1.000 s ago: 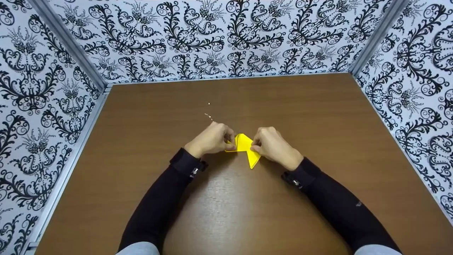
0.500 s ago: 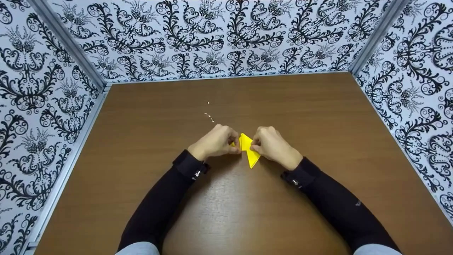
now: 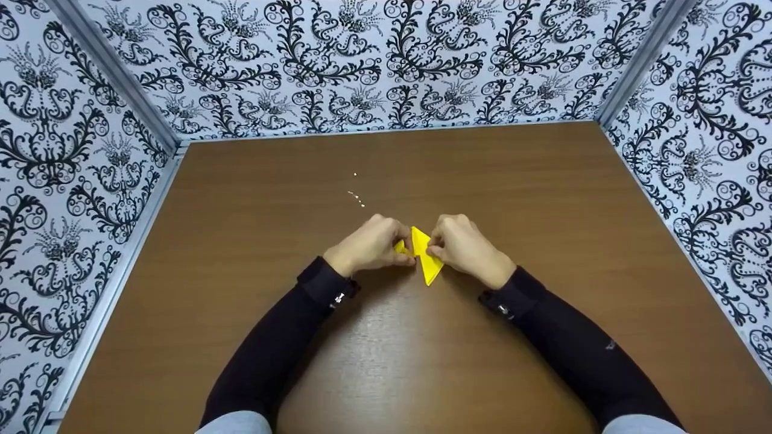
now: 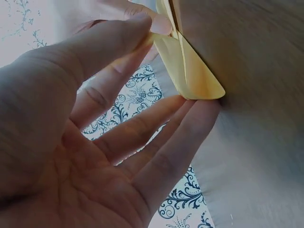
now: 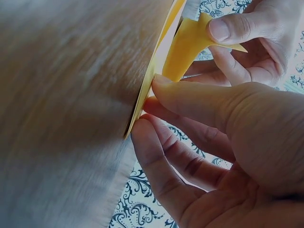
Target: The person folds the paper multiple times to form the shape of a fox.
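A folded piece of yellow paper (image 3: 429, 266) is held between both hands over the middle of the table. My left hand (image 3: 375, 242) pinches its left part between thumb and index finger. In the left wrist view that flap (image 4: 202, 78) bends up toward the thumb, and the other fingertips touch its lower edge. My right hand (image 3: 469, 248) pinches the right side, where a pointed corner hangs toward me. Seen from the right wrist, the paper's layered edge runs along the right fingertips, while the raised flap (image 5: 183, 50) leads to the left thumb.
The brown wooden table (image 3: 512, 175) lies under both hands. Several tiny pale scraps (image 3: 357, 198) are scattered beyond the left hand. Patterned black-and-white panels (image 3: 374, 60) with grey metal posts (image 3: 114, 72) enclose the back and sides.
My left hand has shifted slightly right toward the right hand, turning the paper's left part up and over. The right hand stays nearly still, holding its side.
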Available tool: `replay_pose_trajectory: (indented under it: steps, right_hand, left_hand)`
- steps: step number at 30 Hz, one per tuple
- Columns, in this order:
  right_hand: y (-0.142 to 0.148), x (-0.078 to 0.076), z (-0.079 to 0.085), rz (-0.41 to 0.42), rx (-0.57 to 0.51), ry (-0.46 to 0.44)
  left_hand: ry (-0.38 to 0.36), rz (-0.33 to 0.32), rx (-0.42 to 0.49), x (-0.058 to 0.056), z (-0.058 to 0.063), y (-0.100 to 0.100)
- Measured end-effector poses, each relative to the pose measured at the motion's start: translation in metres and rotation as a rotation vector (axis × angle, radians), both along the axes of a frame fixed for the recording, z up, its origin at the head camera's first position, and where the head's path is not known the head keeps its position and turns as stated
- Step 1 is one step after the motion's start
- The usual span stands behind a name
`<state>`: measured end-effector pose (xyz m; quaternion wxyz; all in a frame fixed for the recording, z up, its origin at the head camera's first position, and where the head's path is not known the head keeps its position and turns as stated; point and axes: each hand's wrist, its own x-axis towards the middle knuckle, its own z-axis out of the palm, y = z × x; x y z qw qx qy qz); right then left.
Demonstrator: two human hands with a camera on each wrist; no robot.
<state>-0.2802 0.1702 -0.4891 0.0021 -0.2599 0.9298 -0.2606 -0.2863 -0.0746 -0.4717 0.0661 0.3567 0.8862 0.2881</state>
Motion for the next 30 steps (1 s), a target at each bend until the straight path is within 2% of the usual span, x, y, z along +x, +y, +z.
replay_pose_trajectory:
  steps: [8,13,18,25,30]
  right_hand:
    - [0.000,0.001,0.003,0.009,-0.007,0.021]
    - [0.001,0.001,0.000,0.013,-0.010,0.024]
    - [0.001,0.000,0.001,0.005,0.001,0.022]
    - [0.002,-0.003,0.004,-0.001,0.018,-0.015]
    - [-0.001,-0.006,0.006,-0.004,0.022,-0.047]
  left_hand:
    - [-0.014,-0.084,-0.036,-0.005,0.003,-0.007]
    - [-0.022,-0.052,-0.043,-0.007,-0.002,-0.007]
    - [-0.025,-0.022,-0.050,-0.004,-0.002,-0.003]
    - [0.032,0.003,-0.088,-0.001,-0.005,0.001]
    - [0.046,0.017,-0.099,0.000,-0.007,0.002]
